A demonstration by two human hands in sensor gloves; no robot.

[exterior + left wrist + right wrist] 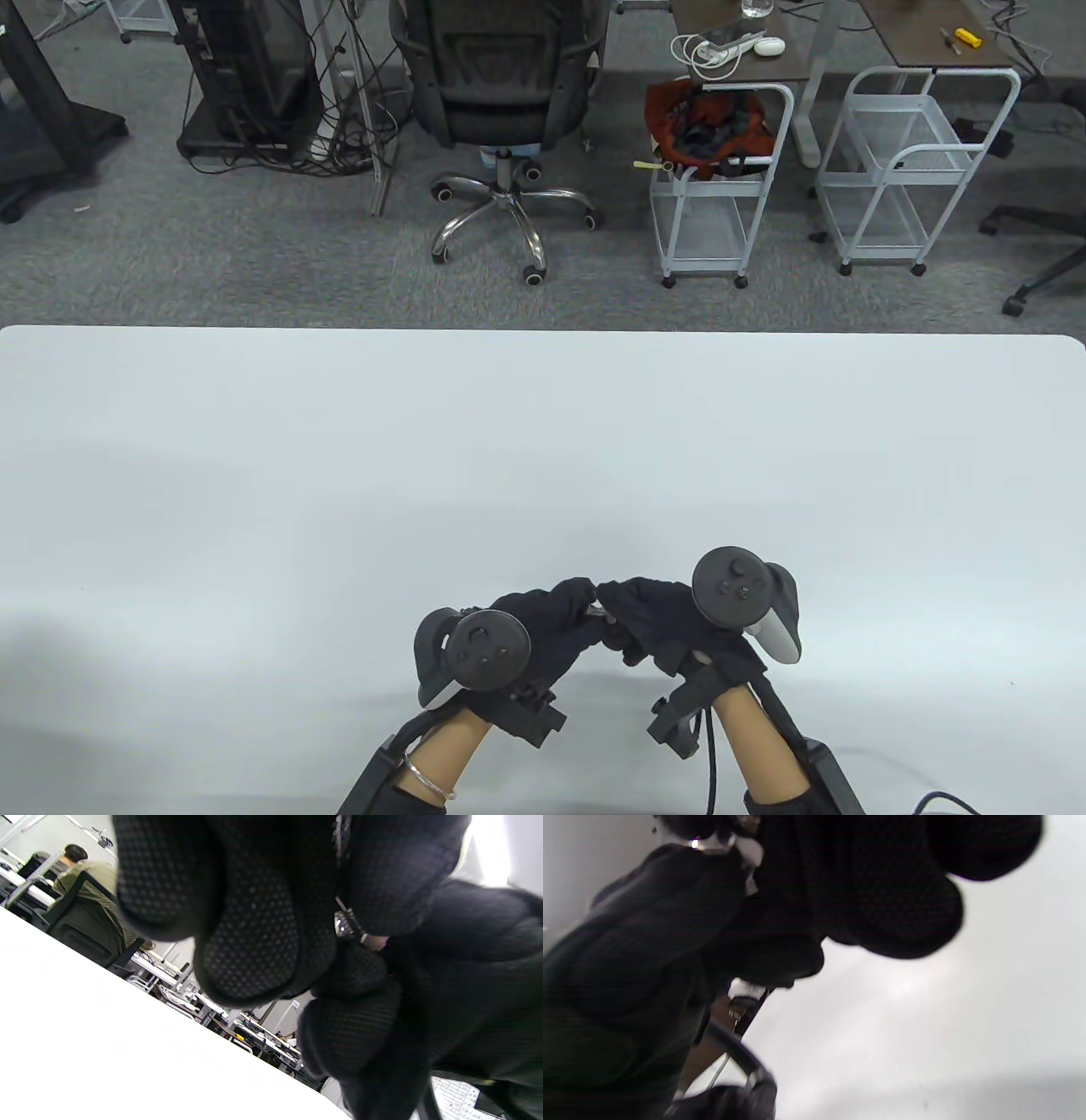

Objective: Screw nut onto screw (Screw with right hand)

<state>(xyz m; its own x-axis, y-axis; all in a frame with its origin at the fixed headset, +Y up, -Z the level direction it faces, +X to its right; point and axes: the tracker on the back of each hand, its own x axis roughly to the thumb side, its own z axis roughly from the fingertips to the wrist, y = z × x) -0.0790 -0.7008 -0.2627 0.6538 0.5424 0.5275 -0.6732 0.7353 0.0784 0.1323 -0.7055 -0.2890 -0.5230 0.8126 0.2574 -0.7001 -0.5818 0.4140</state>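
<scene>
Both gloved hands meet fingertip to fingertip above the white table point(543, 441) near its front edge. My left hand point(570, 601) pinches one end of a small metal screw point(597, 609), whose threaded part shows in the left wrist view point(345, 924). My right hand point(624, 604) grips the other end, where a shiny metal piece, probably the nut point(712, 844), shows between the fingers. Gloves hide most of both parts, and I cannot tell how far the nut sits on the thread.
The table's far edge point(543, 331) borders grey carpet with an office chair point(501, 110) and two white wire carts point(721, 195). A cable point(708, 764) runs along my right forearm.
</scene>
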